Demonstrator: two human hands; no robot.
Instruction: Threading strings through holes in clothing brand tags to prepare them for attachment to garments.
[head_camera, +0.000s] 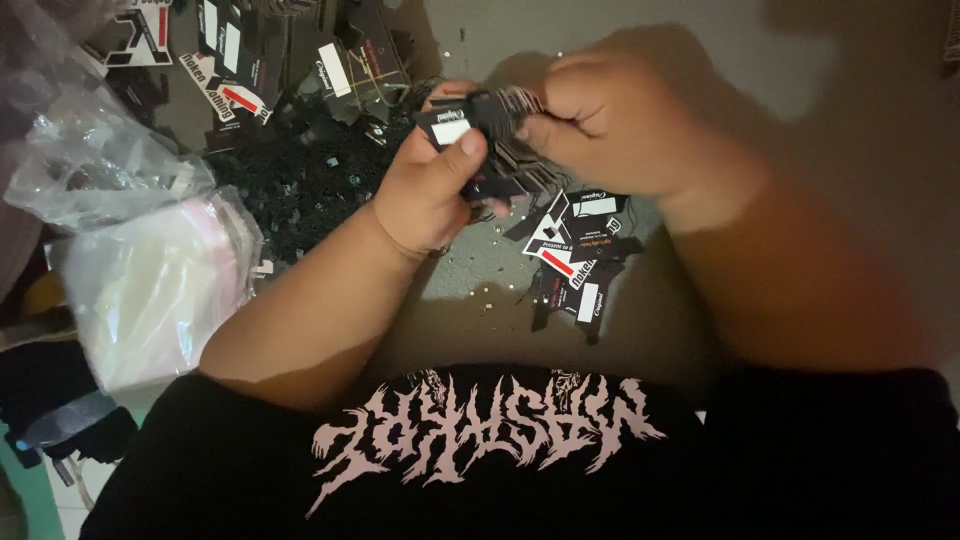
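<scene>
My left hand (430, 190) grips a small stack of black card tags (462, 122) with white labels, thumb pressed on the top tag. My right hand (620, 120) is closed on the same bundle from the right, pinching its edge where thin strings hang down (525, 170). Both hands are raised above a grey floor. Below them lies a small loose pile of black tags (578, 255) with white and red patches.
A heap of small black pieces (300, 175) lies at the upper left, with more black tags (240, 60) behind it. Clear plastic bags (150, 280) sit at the left. My black printed shirt (480, 440) fills the bottom.
</scene>
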